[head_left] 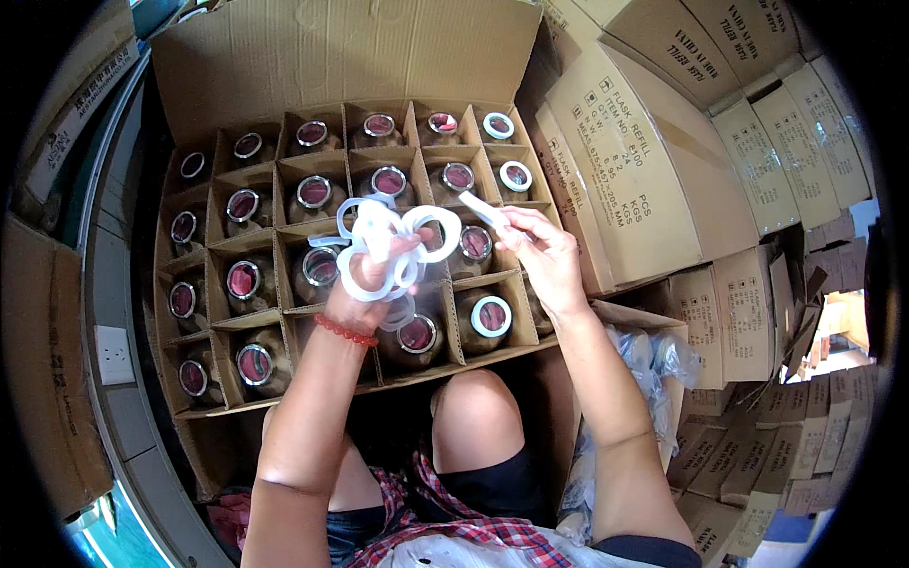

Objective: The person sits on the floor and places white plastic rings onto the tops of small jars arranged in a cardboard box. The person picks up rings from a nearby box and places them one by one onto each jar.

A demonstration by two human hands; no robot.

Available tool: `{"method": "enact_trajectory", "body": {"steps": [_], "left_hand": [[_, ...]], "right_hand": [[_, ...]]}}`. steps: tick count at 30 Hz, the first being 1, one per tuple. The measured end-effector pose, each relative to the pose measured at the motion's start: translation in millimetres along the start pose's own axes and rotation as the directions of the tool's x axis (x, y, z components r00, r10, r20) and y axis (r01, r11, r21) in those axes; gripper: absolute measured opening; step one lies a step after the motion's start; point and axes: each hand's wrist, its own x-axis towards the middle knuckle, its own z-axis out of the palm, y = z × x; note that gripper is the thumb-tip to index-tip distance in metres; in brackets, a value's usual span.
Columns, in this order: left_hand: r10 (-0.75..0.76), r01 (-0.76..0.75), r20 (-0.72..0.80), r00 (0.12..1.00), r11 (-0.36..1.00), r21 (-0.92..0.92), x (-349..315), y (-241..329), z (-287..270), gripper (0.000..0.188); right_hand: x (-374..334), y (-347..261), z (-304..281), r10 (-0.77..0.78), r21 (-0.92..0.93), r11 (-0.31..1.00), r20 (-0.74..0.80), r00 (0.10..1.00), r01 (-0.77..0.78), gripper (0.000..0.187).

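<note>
My left hand [365, 301], with a red bead bracelet at the wrist, is closed on a loose bunch of white plastic rings [439, 235] above the middle of a divided cardboard box [346, 43]. To its right, my right hand [544, 248] pinches a single white ring [481, 210], seen nearly edge-on. Silvery-rimmed glass flasks [254, 363] stand mouth up in the compartments below, showing reddish tones inside. White rings sit on the mouths of three flasks: the far right corner one [498, 126], the one before it [515, 176], and a near right one [490, 316]. My hands hide some flasks.
Closed cartons [615, 170] are stacked along the right side, with more behind. An open carton holding clear plastic bags [653, 364] stands beside my right forearm. At the left are a wall socket [115, 355] and further cartons [57, 379]. My knees are against the box's near side.
</note>
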Motion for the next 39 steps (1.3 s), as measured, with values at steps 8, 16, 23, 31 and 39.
{"method": "enact_trajectory", "body": {"steps": [8,16,23,31,39], "left_hand": [[0.063,-0.048,-0.068,0.996,0.979,0.199,-2,8,-4,0.030],[0.099,-0.077,-0.085,0.991,0.969,0.234,-7,13,6,0.029],[0.055,-0.051,-0.031,0.998,0.991,0.125,-2,15,6,0.023],[0.029,-0.029,0.002,1.000,0.990,0.138,-3,16,-2,0.020],[0.020,-0.019,-0.013,1.000,0.995,0.097,-4,22,3,0.017]], "right_hand": [[-16,60,-15,-0.123,-0.789,0.503,0.338,0.933,0.352,0.018],[-6,57,-8,-0.073,-0.780,0.443,0.460,0.885,0.443,0.020],[2,52,-11,-0.063,-0.726,0.585,0.405,0.912,0.362,0.028],[18,-27,33,-0.436,-0.612,0.467,0.468,0.768,0.638,0.027],[31,-15,31,-0.135,-0.141,0.974,0.259,0.957,0.175,0.020]]}}
